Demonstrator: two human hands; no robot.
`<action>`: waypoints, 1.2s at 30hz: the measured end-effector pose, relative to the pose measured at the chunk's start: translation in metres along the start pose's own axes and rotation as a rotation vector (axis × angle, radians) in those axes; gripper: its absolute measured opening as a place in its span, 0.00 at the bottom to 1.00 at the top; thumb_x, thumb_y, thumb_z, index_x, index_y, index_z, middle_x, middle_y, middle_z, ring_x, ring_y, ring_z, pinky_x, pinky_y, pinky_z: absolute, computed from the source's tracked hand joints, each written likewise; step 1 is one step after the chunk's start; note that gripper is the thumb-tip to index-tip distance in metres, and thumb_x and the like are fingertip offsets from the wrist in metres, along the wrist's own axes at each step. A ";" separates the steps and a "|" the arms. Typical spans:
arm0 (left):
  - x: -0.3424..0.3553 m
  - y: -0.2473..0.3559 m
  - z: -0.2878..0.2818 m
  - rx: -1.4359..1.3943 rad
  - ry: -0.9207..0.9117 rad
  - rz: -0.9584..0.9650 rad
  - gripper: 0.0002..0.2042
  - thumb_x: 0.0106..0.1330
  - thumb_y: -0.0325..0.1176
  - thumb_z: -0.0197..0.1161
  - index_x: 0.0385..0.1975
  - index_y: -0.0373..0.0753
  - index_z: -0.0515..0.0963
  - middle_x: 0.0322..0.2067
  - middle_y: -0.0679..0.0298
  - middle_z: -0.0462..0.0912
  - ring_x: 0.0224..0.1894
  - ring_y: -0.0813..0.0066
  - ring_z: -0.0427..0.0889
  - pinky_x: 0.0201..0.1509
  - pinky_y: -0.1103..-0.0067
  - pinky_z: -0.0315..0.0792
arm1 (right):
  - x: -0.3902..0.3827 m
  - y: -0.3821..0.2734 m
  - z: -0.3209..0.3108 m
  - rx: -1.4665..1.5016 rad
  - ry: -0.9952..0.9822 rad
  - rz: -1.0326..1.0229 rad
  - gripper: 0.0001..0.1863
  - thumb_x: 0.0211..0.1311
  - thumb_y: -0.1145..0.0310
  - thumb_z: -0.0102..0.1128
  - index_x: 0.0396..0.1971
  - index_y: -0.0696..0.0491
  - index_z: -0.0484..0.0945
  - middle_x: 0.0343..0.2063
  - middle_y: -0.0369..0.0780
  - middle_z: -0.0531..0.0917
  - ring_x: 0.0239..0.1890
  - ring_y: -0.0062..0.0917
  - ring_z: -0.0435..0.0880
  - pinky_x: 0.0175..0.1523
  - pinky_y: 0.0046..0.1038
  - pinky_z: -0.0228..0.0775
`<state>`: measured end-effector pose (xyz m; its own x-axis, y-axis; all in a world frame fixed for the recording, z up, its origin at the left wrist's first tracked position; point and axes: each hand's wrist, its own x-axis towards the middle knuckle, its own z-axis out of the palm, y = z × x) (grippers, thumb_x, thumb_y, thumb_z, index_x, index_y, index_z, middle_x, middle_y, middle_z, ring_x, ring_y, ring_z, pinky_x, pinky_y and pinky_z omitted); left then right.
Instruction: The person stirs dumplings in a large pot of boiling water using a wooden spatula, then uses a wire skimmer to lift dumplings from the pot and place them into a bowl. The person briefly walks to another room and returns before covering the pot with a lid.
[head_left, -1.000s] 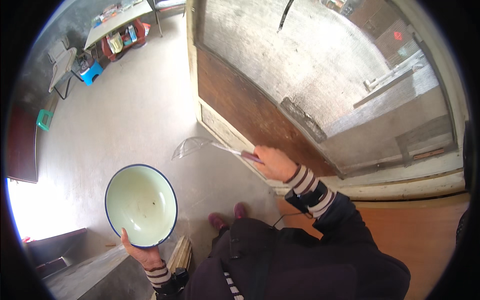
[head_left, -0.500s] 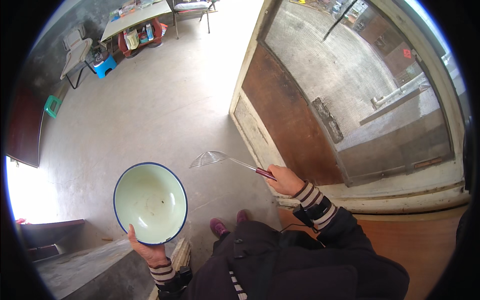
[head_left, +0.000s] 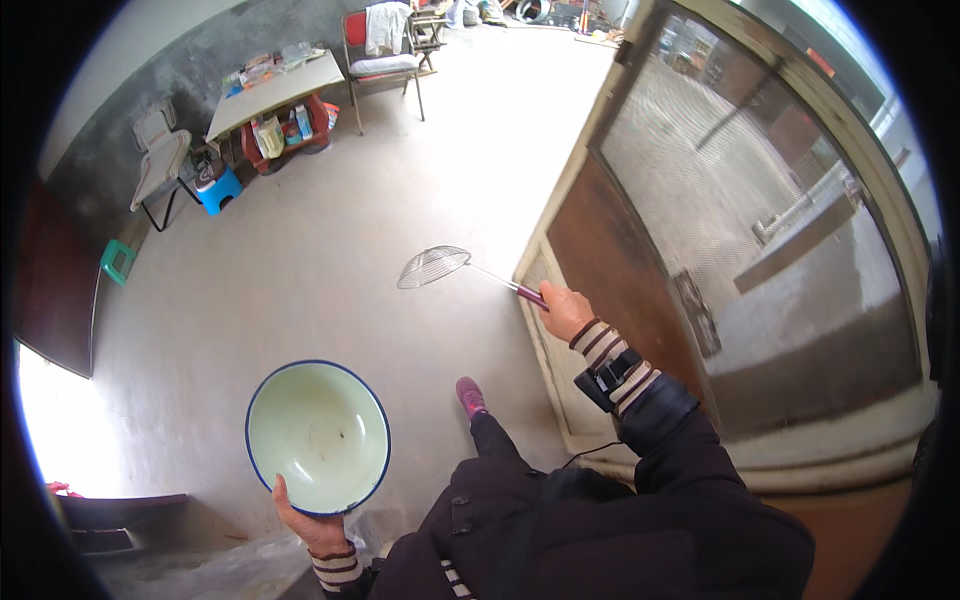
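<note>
My left hand [head_left: 312,522] grips the near rim of a pale green enamel basin [head_left: 318,430] edged in dark blue, its thumb over the inside edge. A small dark speck shows on the basin's inner bottom; otherwise nothing lies in it. My right hand [head_left: 566,311] is closed round the dark red handle of a wire skimmer [head_left: 434,268]. The skimmer's shallow mesh bowl points away to the left, with nothing in it. Basin and skimmer are apart, both held above the concrete floor.
On the right stands a wooden door [head_left: 612,215] with a large glass pane. Far left are a white-topped table [head_left: 275,92], a folding chair [head_left: 385,68], a pale chair [head_left: 165,165], a blue stool [head_left: 218,190] and a green stool [head_left: 117,261]. My foot in a purple shoe [head_left: 470,396] is on the floor.
I have stepped forward, with one foot now ahead. The skimmer has moved farther out and up in view. The basin sits slightly lower and to the right. Both grips are unchanged.
</note>
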<state>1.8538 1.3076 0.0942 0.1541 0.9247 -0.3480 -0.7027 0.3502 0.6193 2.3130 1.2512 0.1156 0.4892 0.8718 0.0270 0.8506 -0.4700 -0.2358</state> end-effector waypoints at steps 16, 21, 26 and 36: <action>0.159 -0.025 0.181 0.001 0.025 0.048 0.27 0.63 0.47 0.52 0.56 0.35 0.66 0.52 0.58 0.74 0.53 0.63 0.74 0.56 0.68 0.69 | 0.343 0.152 -0.064 -0.653 0.166 0.126 0.11 0.60 0.70 0.45 0.35 0.54 0.79 0.40 0.46 0.80 0.51 0.35 0.74 0.60 0.37 0.55; 0.166 -0.016 0.206 0.009 0.098 0.085 0.26 0.62 0.46 0.54 0.56 0.34 0.66 0.52 0.58 0.74 0.53 0.64 0.73 0.56 0.68 0.69 | 0.385 0.134 -0.065 -0.711 0.071 0.140 0.15 0.64 0.67 0.41 0.38 0.51 0.80 0.42 0.48 0.80 0.53 0.38 0.74 0.66 0.44 0.47; 0.142 -0.001 0.209 -0.022 0.127 0.172 0.26 0.63 0.46 0.54 0.56 0.34 0.66 0.52 0.59 0.74 0.53 0.64 0.74 0.57 0.70 0.68 | 0.399 0.120 -0.070 -0.673 -0.047 0.247 0.15 0.65 0.66 0.41 0.38 0.47 0.81 0.35 0.38 0.84 0.45 0.28 0.81 0.58 0.39 0.55; 0.059 0.001 0.160 -0.156 0.251 0.284 0.25 0.63 0.44 0.53 0.55 0.34 0.67 0.51 0.58 0.74 0.52 0.65 0.74 0.56 0.70 0.69 | 0.404 0.084 -0.064 -0.749 -0.100 0.118 0.14 0.66 0.66 0.42 0.38 0.48 0.81 0.36 0.40 0.85 0.45 0.29 0.82 0.54 0.36 0.57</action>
<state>1.9738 1.3864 0.1871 -0.2215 0.9097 -0.3513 -0.7928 0.0418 0.6081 2.5946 1.5553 0.1688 0.5955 0.8016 -0.0538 0.7150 -0.4982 0.4905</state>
